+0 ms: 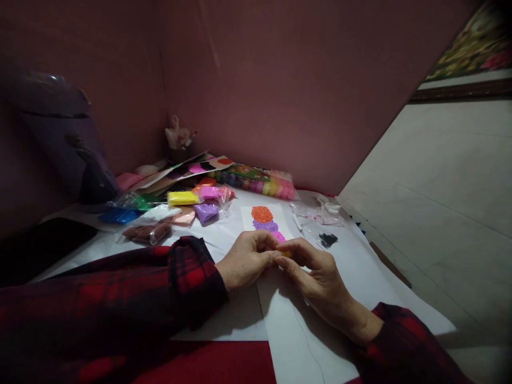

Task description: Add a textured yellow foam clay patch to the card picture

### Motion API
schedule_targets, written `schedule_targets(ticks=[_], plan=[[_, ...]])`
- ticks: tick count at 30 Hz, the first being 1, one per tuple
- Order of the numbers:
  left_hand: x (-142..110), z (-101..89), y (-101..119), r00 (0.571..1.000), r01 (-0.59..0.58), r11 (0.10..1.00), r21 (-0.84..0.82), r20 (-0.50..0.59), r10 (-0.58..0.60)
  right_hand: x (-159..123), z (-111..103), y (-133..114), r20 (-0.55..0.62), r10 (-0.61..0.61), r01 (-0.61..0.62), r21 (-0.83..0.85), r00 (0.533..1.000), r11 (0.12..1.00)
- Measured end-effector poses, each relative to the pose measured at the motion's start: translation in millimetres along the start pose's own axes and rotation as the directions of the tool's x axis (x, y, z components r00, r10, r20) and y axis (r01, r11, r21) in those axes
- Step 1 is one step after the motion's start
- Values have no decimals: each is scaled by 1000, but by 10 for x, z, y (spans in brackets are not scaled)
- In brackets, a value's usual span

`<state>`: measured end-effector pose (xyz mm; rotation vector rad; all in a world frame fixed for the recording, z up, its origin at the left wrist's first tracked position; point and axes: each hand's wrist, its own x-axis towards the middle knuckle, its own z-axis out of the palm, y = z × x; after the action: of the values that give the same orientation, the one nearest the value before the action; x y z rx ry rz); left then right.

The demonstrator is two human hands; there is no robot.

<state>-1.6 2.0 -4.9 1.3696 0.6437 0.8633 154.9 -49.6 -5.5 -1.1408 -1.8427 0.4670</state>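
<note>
In the centre of the frame, the right hand pinches a small lump of yellow clay-like material between thumb and fingers. The left hand meets it there, thumb and fingers drawn narrow – whether they grip the lump, I cannot tell. Just above sits a white paper card with textured orange, purple and pink patches – its lower part hidden by the hands.
</note>
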Motion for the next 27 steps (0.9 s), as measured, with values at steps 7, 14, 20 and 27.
schedule_targets(ticks=[7, 14, 20, 27], plan=[[-8, 1, 7, 1000, -12, 1000, 27, 1, 12, -7, -3, -18, -7, -2, 2, 7, 1000, 1000], [1, -3, -8, 1000, -14, 999, 31, -3, 14, -12, 1, -12, -13, -4, 4, -6, 1000, 1000], [7, -5, -6, 1000, -16, 998, 53, -13, 17, -9, 2, -12, -8, -20, 20, 6, 1000, 1000], [5, 2, -10, 1000, -12, 1000, 27, -2, 12, -1, -2, -14, -5, -29, 29, 1, 1000, 1000]])
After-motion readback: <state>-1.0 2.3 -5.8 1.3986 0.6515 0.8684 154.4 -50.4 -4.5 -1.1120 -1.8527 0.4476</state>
